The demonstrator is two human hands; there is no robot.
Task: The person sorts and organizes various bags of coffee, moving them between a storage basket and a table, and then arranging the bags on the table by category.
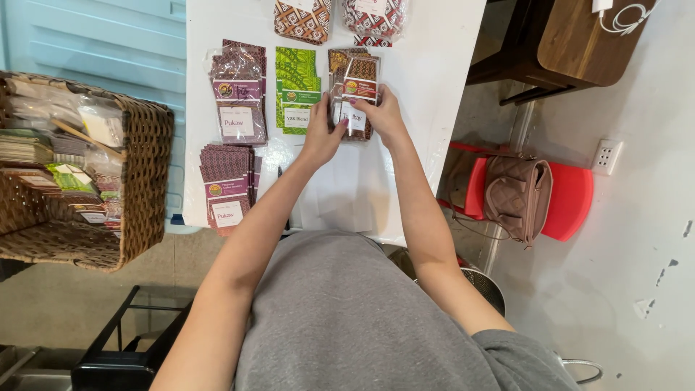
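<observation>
Grey shirt (362,318) nearest. Left hand (322,137), right hand (382,114) both pinching clear-wrapped brown packet (355,98), fingers closed on edges. Advising: squaring it beside green stack (295,98), keeping even grip.

**Both hands forward, fingers closed in a pinch grip**

Both arms bare, extended forward from the torso and converging toward one spot. Left hand (321,137): forearm runs diagonally up and right, wrist roughly straight, thumb up, fingers (340,123) curled inward toward the right hand. Right hand (384,116): elbow bent and out to the side, forearm nearly vertical in view, wrist slightly flexed, fingers (360,103) curled in toward the left. The two sets of fingers sit close together, nearly facing. Grey short sleeve visible at the right shoulder.
</observation>
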